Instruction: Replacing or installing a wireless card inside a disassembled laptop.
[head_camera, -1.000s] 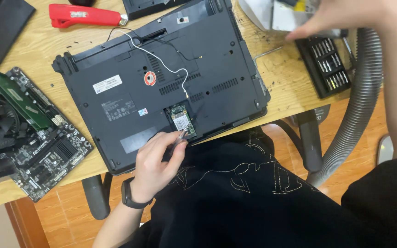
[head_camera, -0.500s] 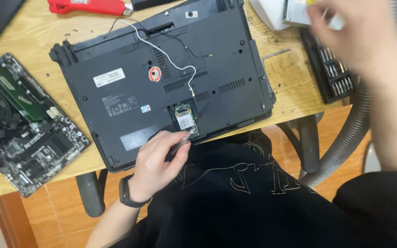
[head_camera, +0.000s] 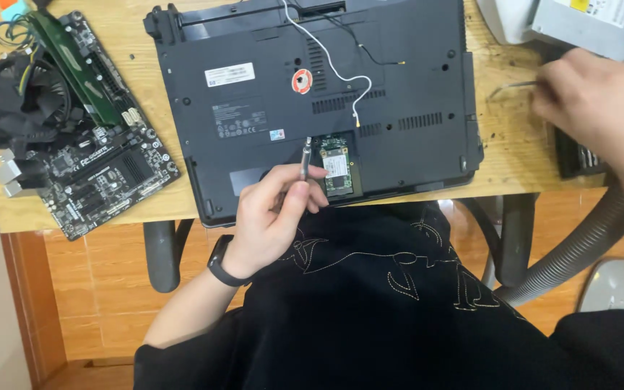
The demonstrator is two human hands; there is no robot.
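Observation:
A black laptop point(head_camera: 269, 108) lies upside down on the wooden desk point(head_camera: 514, 159). A small green wireless card point(head_camera: 337, 167) sits in an open bay near the laptop's front edge. Thin white and black antenna wires point(head_camera: 334, 68) trail across the base. My left hand point(head_camera: 272, 213), with a black band on the wrist, holds a slim metal screwdriver point(head_camera: 305, 159) upright just left of the card. My right hand point(head_camera: 597, 108) is blurred over a black bit case point(head_camera: 575, 155), at the end of a thin bent metal rod point(head_camera: 507, 88). Its fingers are curled, and any grip is unclear.
A bare motherboard point(head_camera: 88, 159) with a black fan cooler point(head_camera: 16, 108) and a green memory stick point(head_camera: 74, 65) lies at the desk's left. A grey drive box point(head_camera: 586, 22) sits at top right. A grey ribbed hose point(head_camera: 579, 245) hangs below the desk edge.
My left hand has raised the screwdriver from the card bay and now holds it upright. My right hand came down from the back right to the bit case.

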